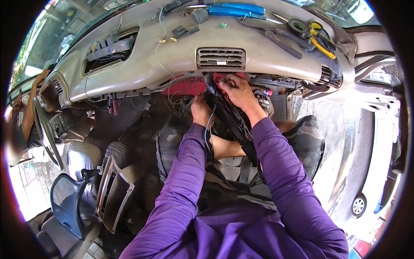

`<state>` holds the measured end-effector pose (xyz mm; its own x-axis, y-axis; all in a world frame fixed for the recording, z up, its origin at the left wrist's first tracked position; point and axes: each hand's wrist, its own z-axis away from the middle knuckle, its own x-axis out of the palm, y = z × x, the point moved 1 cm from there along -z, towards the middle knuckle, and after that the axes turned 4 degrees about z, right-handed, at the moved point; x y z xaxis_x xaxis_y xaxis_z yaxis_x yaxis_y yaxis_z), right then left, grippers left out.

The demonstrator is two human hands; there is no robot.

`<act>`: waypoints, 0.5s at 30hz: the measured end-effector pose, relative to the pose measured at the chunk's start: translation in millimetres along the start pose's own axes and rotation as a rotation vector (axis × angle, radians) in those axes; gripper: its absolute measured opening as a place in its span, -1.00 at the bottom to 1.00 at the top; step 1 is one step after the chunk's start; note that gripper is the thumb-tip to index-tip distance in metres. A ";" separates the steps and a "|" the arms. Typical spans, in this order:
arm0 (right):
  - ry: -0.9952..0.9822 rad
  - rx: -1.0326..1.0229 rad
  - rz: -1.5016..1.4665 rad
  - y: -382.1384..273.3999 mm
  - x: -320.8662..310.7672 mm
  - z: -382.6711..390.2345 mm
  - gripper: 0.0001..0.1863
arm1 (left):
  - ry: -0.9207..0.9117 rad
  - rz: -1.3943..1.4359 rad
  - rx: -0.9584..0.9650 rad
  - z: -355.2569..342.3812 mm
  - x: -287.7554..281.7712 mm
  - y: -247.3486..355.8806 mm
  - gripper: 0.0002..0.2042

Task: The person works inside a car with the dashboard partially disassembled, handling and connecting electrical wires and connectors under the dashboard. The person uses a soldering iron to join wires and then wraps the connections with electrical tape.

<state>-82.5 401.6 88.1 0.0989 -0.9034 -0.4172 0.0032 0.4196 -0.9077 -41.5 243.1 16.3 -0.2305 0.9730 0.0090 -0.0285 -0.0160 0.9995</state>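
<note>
A thick black wiring harness (230,122), wrapped in dark tape at its upper part, runs from under the dashboard down over my lap between my forearms. My left hand (201,111) is closed around the harness's left side, with its fingertips partly hidden. On the other side, my right hand (238,91) is raised beside the taped upper end. Its thumb and fingers are pinched together, and what they hold is too small to make out. A thin blue wire (208,125) loops down by my left wrist. Behind both hands lies a red sheet (189,85) with printing on it.
On the dashboard (172,56) lie blue-handled screwdrivers (236,9), pliers (282,43), a tape roll (297,26) and yellow-handled cutters (322,45). A steering wheel (45,134) and another person's arm (31,105) are at left. A loose trim frame (114,194) stands lower left.
</note>
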 end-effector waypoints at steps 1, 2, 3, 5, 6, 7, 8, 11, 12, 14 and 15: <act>-0.109 -0.058 0.004 -7.8 -6.1 1.6 -0.69 | 0.051 0.280 -0.138 -0.2 1.6 -3.2 -0.81; -0.218 -0.116 0.007 -15.7 -9.8 3.7 -0.68 | 0.042 0.655 -0.308 -8.3 3.4 -3.0 -0.82; -0.236 -0.129 0.153 -24.9 -7.5 6.2 -0.68 | 0.031 1.025 -0.474 -14.5 1.1 -6.9 -0.82; -0.146 -0.326 0.407 -42.9 7.9 13.7 -0.67 | -0.062 0.864 -0.297 -19.0 -18.9 -34.5 -0.85; -0.076 -0.403 0.545 -42.3 5.3 15.4 -0.66 | -0.134 0.787 -0.227 -19.2 -9.9 -25.7 -0.86; 0.126 -0.587 0.697 -26.7 10.3 11.1 -0.63 | -0.096 1.104 -0.464 -18.8 -0.9 -18.9 -0.87; 0.014 -0.540 0.725 -28.9 9.9 8.7 -0.64 | -0.111 1.067 -0.449 -16.0 2.1 -12.7 -0.87; -0.243 -0.413 0.821 -39.4 5.2 1.5 -0.74 | -0.162 0.984 -0.431 -6.4 1.3 20.1 -0.87; -0.228 -0.398 0.728 -44.1 3.3 0.8 -0.77 | -0.131 0.876 -0.360 -11.9 -3.0 8.1 -0.83; -0.204 -0.355 0.541 -44.1 -4.0 1.3 -0.81 | -0.067 0.655 -0.233 -20.3 -7.2 -9.9 -0.72; -0.159 -0.273 0.499 -44.3 -7.6 -1.2 -0.77 | 0.012 0.711 -0.310 -20.5 -5.7 -4.0 -0.75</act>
<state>-84.7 389.8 131.4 0.1708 -0.5697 -0.8039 -0.3364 0.7332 -0.5910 -60.0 233.0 11.6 -0.3062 0.7020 0.6429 -0.1401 -0.7013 0.6990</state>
